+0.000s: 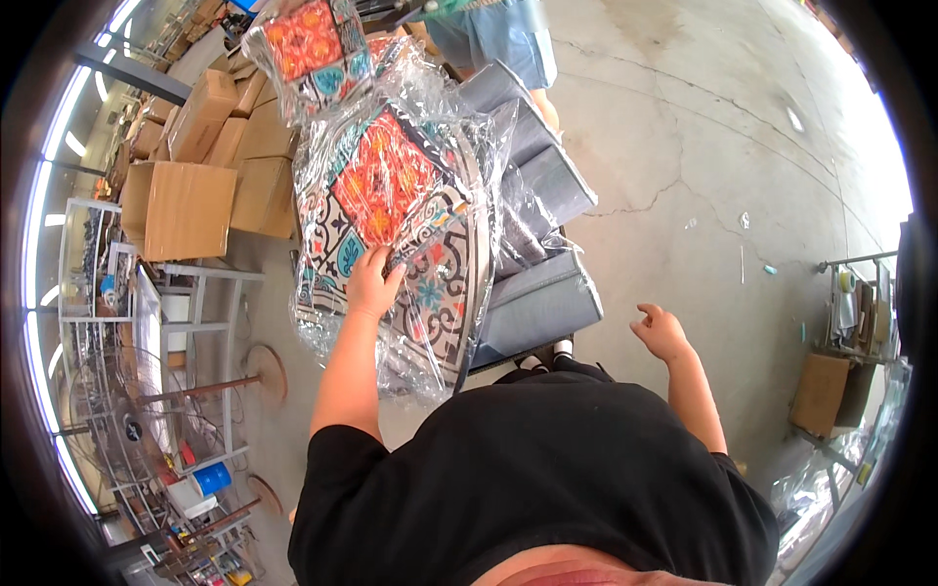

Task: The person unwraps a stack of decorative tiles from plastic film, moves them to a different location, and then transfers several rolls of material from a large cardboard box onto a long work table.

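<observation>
My left hand (371, 281) lies on a flat patterned piece (430, 293) wrapped in clear plastic, thumb spread from the fingers. It looks like a mat, with an orange-red square (387, 176) and black, white and teal motifs, one edge curved. Whether the fingers pinch the film is hard to see; they look laid flat. Beyond it sits another wrapped patterned piece (311, 49). Several grey bundles (537, 305) in plastic line the right side of the pile. Away from the pile, my right hand (661, 332) hangs over the floor, fingers loosely bent and apart, holding nothing.
Brown cardboard boxes (191, 207) are stacked left of the pile. Nearer on the left are a metal rack (200, 322) and a large fan (127, 425). A person in blue clothing (503, 44) stands beyond the pile. Far right, another box (821, 391) sits by a cart.
</observation>
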### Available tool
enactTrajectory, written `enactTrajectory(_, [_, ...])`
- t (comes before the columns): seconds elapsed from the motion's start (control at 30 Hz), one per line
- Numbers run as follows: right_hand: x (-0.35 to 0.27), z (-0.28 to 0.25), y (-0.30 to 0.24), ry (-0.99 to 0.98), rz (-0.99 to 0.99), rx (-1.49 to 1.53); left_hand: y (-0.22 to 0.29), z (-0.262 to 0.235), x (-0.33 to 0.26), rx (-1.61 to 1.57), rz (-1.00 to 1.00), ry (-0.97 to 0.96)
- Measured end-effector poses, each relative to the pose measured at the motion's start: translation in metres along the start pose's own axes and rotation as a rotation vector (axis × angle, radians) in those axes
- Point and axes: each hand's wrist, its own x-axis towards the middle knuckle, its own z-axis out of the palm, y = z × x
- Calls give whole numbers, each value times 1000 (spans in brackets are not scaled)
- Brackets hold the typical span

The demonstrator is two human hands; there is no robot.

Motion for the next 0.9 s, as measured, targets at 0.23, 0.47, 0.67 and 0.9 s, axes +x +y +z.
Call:
enactTrajectory(0.23, [-1, -3, -5, -49, -3, -7, 10, 20, -1, 106, -81, 125])
enactTrajectory(0.47, [2, -28, -51, 27, -162, 52, -19, 5, -1, 131, -199, 420])
enactTrajectory(0.67, [22, -48, -153, 158, -662, 137, -5, 17, -55, -46, -206, 384])
enactTrajectory(0.9, [115, -35, -295, 573, -1030, 194, 13, 20, -107, -160, -303, 322])
